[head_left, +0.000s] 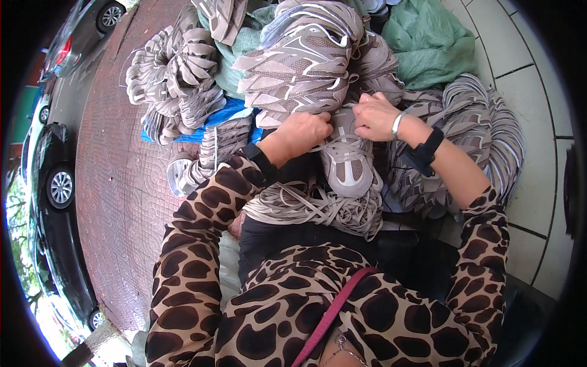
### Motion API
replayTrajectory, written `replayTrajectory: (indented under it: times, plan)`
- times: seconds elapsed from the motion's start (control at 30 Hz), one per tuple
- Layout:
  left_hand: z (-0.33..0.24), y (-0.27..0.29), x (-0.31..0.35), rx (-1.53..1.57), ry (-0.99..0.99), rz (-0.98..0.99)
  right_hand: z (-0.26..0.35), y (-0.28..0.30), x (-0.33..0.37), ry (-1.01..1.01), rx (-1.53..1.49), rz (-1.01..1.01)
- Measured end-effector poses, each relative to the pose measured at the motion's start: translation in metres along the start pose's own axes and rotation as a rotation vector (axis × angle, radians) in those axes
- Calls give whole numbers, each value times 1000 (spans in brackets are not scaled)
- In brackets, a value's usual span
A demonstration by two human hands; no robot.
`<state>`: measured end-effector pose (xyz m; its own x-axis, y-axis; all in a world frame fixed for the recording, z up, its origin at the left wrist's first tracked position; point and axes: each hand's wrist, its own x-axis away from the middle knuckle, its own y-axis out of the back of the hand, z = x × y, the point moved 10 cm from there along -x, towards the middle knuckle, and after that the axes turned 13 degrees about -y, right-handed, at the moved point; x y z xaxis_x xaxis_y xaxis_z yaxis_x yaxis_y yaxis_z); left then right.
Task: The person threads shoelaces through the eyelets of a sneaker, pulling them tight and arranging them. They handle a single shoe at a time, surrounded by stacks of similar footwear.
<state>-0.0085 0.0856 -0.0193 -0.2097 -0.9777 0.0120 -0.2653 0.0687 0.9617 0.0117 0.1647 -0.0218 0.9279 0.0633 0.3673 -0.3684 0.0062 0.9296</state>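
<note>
A beige-grey shoe upper (350,160) with white trim lies in front of me, its rounded toe toward my body. At its left edge my left hand (304,133) is closed in a pinch, with a thin pale shoelace beside the fingers. My right hand (380,117) is also closed, pinching at the upper's right side; the fingers mostly hide the lace there. Below the toe, a tangled bundle of beige shoelaces (315,208) rests on my lap. Just beyond my hands sits a stack of similar uppers (296,70).
More uppers lie in a fanned pile (174,64) at the far left and in a curved stack (468,131) on the right. A green sack (428,43) stands at the back. Red paving (125,202) runs left toward a parked black car (61,232); pale tiles (526,104) lie right.
</note>
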Motion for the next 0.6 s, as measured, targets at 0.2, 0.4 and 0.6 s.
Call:
replayTrajectory:
  times: [0.2, 0.4, 0.6]
  plan:
    - [17, -28, -10, 118, 212, 87, -9, 7, -5, -257, -275, -248]
    - [18, -10, -6, 383, 310, -209, -72, 55, 14, -346, -1533, -547]
    - [27, 87, 26, 652, 332, -883, -5, 55, 9, -408, -1788, -334]
